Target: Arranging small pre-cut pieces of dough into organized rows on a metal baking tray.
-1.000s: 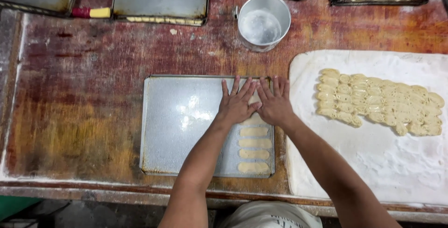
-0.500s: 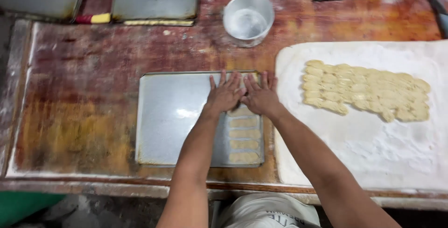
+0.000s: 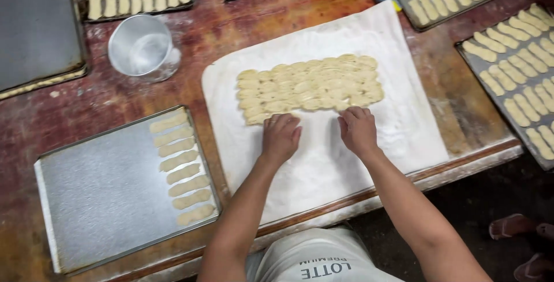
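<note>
Your left hand (image 3: 281,137) and right hand (image 3: 358,131) lay palm-down on the floured white cloth (image 3: 323,166), both at the near edge of the slab of shaped dough pieces (image 3: 310,88), with a bare stretch of cloth between them and more bare cloth running back to the counter (image 3: 69,114) edge in front of you. The cloth's left border sat just beside the metal baking tray (image 3: 104,195), and its far right corner ended near the trays on the right, so open room was mostly on the cloth itself. That near tray held one column of seven elongated dough pieces (image 3: 180,166) along its right side, the rest of it bare. A round metal cup (image 3: 143,46) stood on the counter beyond it. Filled trays (image 3: 519,57) lined the far and right edges, packed with rows of the same pale pieces. The slab was a pale, lumpy rectangle of pieces pressed side by side, lying across the middle of the cloth. Your left fingers (image 3: 283,121) were together, tips touching the slab's near left edge; your right fingers (image 3: 353,114) were curled slightly at its near right edge, clamped on nothing that I could tell.
</note>
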